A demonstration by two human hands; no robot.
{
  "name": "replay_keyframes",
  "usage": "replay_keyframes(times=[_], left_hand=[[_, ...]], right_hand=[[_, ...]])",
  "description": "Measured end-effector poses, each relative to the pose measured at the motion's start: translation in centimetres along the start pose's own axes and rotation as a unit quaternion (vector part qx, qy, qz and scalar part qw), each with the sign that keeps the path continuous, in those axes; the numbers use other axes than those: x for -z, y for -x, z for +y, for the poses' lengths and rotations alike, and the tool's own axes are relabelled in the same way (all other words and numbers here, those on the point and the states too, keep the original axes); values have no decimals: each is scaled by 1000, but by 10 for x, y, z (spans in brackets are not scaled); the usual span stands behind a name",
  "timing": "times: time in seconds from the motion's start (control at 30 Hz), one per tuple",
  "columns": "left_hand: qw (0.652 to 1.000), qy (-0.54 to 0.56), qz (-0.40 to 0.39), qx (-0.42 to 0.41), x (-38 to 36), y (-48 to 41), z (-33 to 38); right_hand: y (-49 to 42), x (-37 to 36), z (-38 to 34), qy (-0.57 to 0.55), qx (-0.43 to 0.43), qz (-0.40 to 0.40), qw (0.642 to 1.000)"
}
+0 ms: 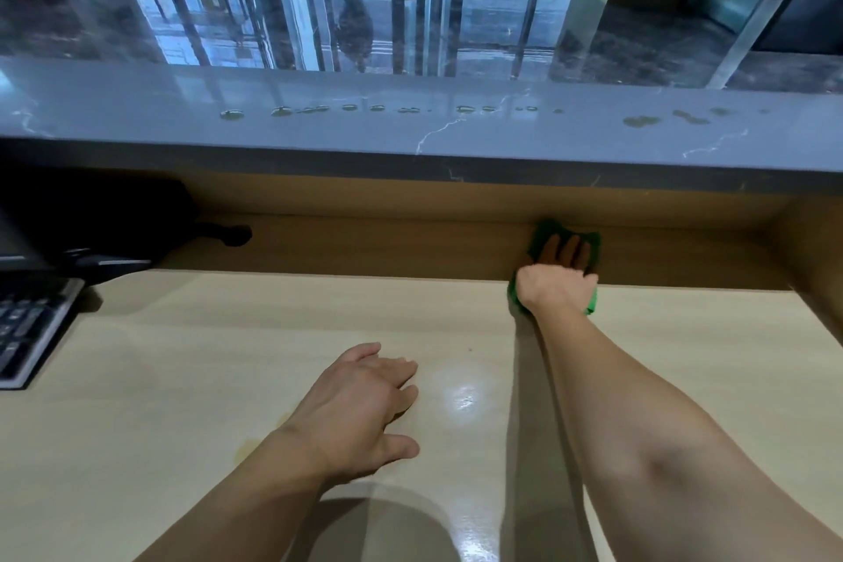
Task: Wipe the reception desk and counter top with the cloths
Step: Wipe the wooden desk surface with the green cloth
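A light wooden reception desk (228, 333) fills the lower view. Above it runs a grey marble counter top (137, 114) with a row of wet spots and smears along it. My right hand (559, 276) reaches far forward and presses a green cloth (547, 230) flat with straight fingers at the desk's back edge, in the shadow under the counter. My left hand (360, 402) rests on the desk near the middle, fingers relaxed and spread, holding nothing.
A black keyboard (27, 333) lies at the left edge of the desk. Behind it sit a monitor base and a dark cable (228, 235). A wooden side wall (816, 251) closes the desk on the right. Beyond the counter is a glossy lobby floor with a person standing far off.
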State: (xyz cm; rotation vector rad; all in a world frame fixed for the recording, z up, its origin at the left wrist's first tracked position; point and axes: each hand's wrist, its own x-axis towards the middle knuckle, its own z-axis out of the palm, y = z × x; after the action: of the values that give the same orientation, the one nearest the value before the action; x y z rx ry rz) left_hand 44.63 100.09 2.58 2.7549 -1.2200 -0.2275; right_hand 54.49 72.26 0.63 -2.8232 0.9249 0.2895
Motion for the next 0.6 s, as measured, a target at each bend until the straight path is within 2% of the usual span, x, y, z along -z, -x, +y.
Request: replay_keyframes(times=[0.07,0.17,0.27,0.33,0.47,0.6], left_hand=[[1000,6,5,-12,2,1,-1],[1000,21,-2,-15,2,0,-4],[1000,14,-14,-7,7,-2,-2],[1000,3,-22,4,11,-5,-1],[999,-28,-44,8,18,-11,-1],[996,-1,-74,43,20,-13,3]], right_hand=[[7,-6,-39,1,28,-3,1000],[32,-18,-102,9,157,-11,987],[61,-25,-148,13,302,-45,952],[65,-23,-158,24,359,-65,931],[48,-14,-130,38,380,-63,922],[24,-2,-72,39,306,-32,951]])
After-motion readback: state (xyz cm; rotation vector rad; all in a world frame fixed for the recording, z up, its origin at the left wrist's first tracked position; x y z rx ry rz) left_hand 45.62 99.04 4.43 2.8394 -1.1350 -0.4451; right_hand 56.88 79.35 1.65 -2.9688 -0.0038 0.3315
